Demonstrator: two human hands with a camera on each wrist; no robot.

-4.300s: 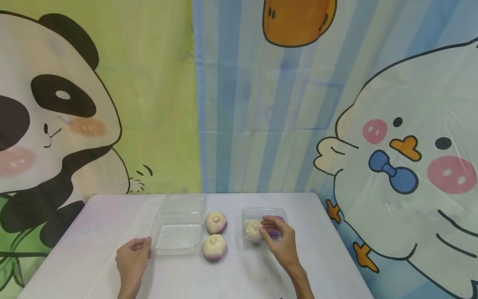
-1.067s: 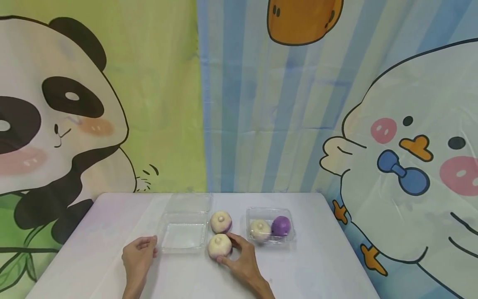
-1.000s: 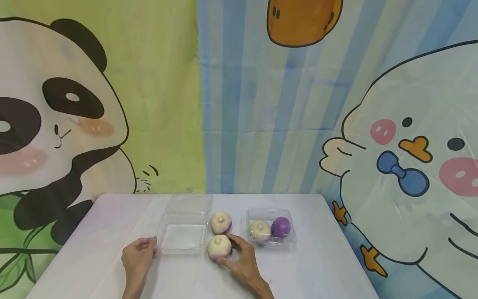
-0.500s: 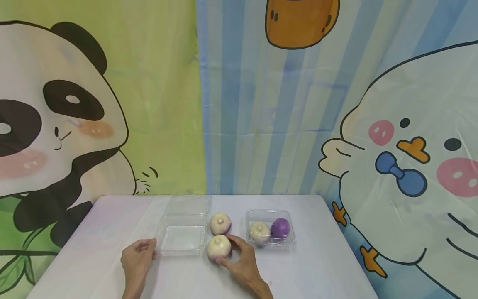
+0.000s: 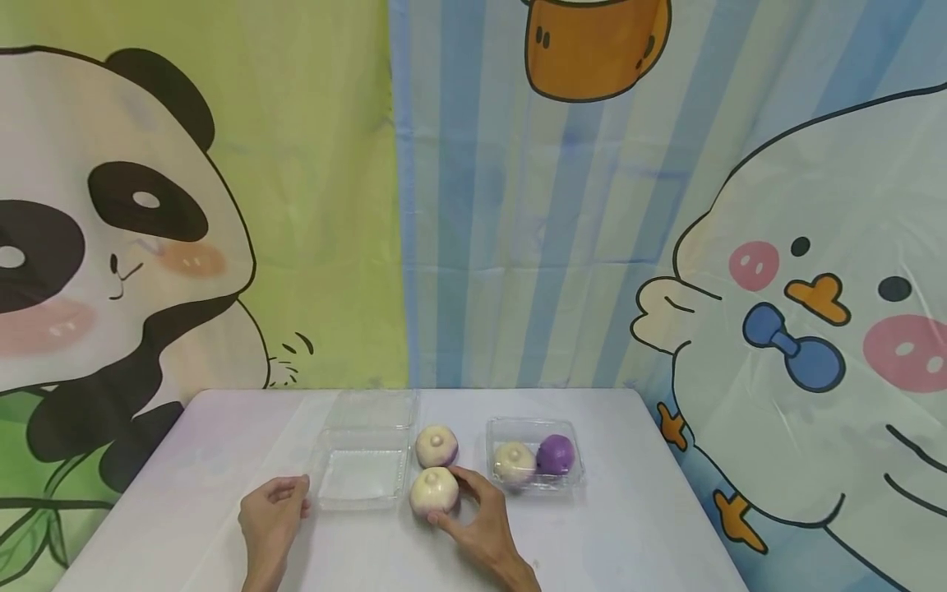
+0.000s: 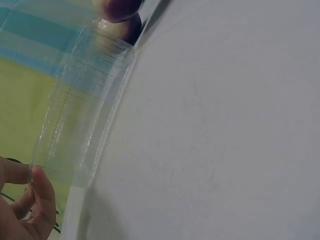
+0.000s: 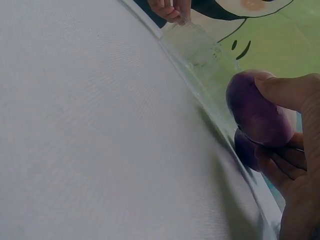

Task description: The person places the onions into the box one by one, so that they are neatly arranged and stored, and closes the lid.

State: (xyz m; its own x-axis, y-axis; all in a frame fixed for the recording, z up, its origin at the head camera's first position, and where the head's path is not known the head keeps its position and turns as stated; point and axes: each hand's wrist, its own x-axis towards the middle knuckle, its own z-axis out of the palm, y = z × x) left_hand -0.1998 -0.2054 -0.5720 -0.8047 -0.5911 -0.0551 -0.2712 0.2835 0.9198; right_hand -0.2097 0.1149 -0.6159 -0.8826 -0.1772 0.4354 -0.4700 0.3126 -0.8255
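With bent fingers [image 5: 477, 482] the right hand [image 5: 484, 522] holds the near, round, white-and-purple turnip [image 5: 433, 493], right of the open, clear, square plastic box [image 5: 362, 477] that the left hand [image 5: 272, 514] pinches, maybe to keep it still

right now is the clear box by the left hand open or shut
The clear box is open: its lid lies folded back on the far side, not over it.
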